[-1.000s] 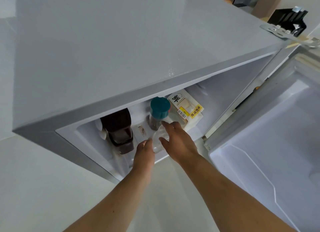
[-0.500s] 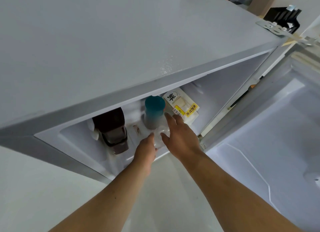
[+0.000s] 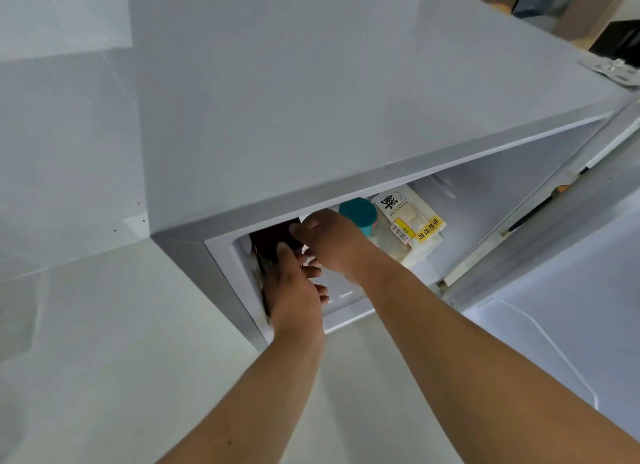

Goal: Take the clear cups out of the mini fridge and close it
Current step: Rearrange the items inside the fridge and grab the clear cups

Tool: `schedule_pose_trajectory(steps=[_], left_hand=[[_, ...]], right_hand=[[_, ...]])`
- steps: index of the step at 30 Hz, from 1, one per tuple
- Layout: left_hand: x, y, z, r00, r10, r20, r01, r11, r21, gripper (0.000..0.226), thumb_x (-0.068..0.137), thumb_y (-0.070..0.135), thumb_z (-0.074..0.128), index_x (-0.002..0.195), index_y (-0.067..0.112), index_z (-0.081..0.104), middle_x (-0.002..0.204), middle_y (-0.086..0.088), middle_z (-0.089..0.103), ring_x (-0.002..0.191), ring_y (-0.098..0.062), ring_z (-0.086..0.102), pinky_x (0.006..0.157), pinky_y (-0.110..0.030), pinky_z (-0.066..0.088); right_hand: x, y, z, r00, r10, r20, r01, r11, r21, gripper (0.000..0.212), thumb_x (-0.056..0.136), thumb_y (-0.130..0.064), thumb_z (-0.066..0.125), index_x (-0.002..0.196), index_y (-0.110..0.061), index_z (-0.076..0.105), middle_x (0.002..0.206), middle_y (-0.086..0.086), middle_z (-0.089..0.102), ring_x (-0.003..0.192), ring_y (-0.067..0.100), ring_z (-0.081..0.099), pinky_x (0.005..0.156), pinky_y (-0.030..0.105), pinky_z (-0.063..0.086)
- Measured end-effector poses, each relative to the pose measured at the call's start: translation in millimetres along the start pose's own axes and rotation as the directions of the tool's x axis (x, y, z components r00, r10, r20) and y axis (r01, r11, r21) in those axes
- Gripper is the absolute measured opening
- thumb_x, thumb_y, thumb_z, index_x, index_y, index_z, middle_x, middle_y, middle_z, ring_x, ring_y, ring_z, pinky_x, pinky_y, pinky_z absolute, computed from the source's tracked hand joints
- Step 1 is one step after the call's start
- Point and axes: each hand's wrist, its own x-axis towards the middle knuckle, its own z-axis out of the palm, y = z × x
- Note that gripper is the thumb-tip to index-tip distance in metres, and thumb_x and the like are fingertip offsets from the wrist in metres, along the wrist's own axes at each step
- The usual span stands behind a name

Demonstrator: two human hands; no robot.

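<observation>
Grey mini fridge (image 3: 311,100) seen from above, door (image 3: 571,290) swung open at right, both hands inside its left part, left hand (image 3: 294,290) and right hand (image 3: 332,242) against a dark container (image 3: 273,235), grip unclear, teal-lidded jar (image 3: 358,214) and bread packet (image 3: 412,228) behind, clear cups not discernible

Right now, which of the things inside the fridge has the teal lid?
The container with the teal lid, standing mid-shelf just behind the right hand. The dark container to its left has no teal, and the bread packet on its right is white with yellow labels.
</observation>
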Motion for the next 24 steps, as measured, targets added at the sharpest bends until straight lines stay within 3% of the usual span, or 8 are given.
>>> schedule_pose_trajectory(steps=[2,5,9,12,17,19,22,24], left_hand=[[-1,1,3,1.0,0.031,0.004,-0.031,0.999,0.019,0.042,0.097,0.054,0.049,0.075,0.025,0.071,0.064,0.007,0.07,0.045,-0.012,0.055,0.041,-0.024,0.047],[-4,7,8,0.997,0.073,0.017,-0.074,0.996,0.055,0.043,0.1,0.045,0.048,0.068,0.032,0.073,0.067,0.009,0.075,0.046,-0.008,0.059,0.042,-0.023,0.048],[-13,14,21,0.988,0.14,0.064,-0.144,0.988,0.065,0.034,0.101,0.036,0.052,0.077,0.021,0.07,0.072,0.005,0.078,0.048,-0.008,0.061,0.04,-0.022,0.047],[-19,10,35,0.986,0.109,0.129,-0.121,0.989,0.09,0.033,0.101,0.035,0.052,0.076,0.02,0.068,0.069,0.003,0.078,0.045,-0.012,0.059,0.039,-0.022,0.047],[-15,-15,42,0.985,-0.06,0.16,0.038,0.99,0.139,0.032,0.101,0.037,0.051,0.081,0.019,0.068,0.072,0.003,0.078,0.039,-0.014,0.054,0.039,-0.021,0.047],[-6,-27,37,0.982,-0.103,0.16,0.079,0.986,0.146,0.031,0.101,0.037,0.051,0.085,0.018,0.069,0.068,0.006,0.076,0.039,-0.012,0.055,0.039,-0.02,0.046],[13,-41,32,0.975,-0.166,0.147,0.143,0.978,0.15,0.027,0.101,0.038,0.052,0.091,0.018,0.068,0.063,0.01,0.073,0.041,-0.011,0.057,0.04,-0.019,0.046],[25,-47,30,0.965,-0.218,0.145,0.197,0.969,0.152,0.028,0.102,0.04,0.052,0.092,0.019,0.067,0.067,0.008,0.075,0.047,-0.013,0.061,0.041,-0.02,0.048]], right_hand=[[-3,0,-4,1.0,0.016,0.012,-0.016,0.998,0.052,0.042,0.1,-0.038,0.062,0.083,0.0,0.069,0.075,0.016,0.075,0.08,0.036,0.074,0.079,0.045,0.06],[-7,-1,-10,1.0,0.023,-0.007,-0.023,0.994,0.108,0.035,0.101,-0.029,0.063,0.08,-0.002,0.064,0.064,0.012,0.068,0.058,0.024,0.071,0.057,0.033,0.056],[-21,1,-27,0.998,0.03,-0.06,-0.011,0.951,0.308,0.025,0.101,-0.011,0.059,0.079,-0.002,0.06,0.057,0.009,0.06,0.038,0.009,0.057,0.039,0.019,0.047],[-26,12,-46,0.99,0.036,-0.136,-0.002,0.969,0.246,0.029,0.1,-0.014,0.058,0.071,-0.009,0.06,0.05,-0.001,0.061,0.043,0.013,0.062,0.048,0.024,0.052],[-19,33,-43,0.985,0.102,-0.137,-0.108,0.994,-0.035,0.033,0.103,-0.023,0.056,0.086,0.003,0.068,0.081,0.021,0.076,0.077,0.038,0.075,0.076,0.049,0.064],[-16,42,-32,0.984,0.129,-0.119,-0.146,0.979,-0.144,0.036,0.104,-0.026,0.054,0.088,0.002,0.07,0.086,0.02,0.077,0.08,0.036,0.075,0.079,0.048,0.063],[-8,57,-14,0.98,0.174,-0.099,-0.184,0.978,-0.1,0.029,0.103,-0.027,0.054,0.089,-0.006,0.07,0.091,0.016,0.077,0.084,0.033,0.076,0.079,0.047,0.065],[0,64,-3,0.979,0.167,-0.119,-0.189,0.96,-0.209,0.032,0.106,-0.029,0.05,0.098,-0.006,0.072,0.094,0.012,0.074,0.085,0.03,0.073,0.08,0.042,0.063]])
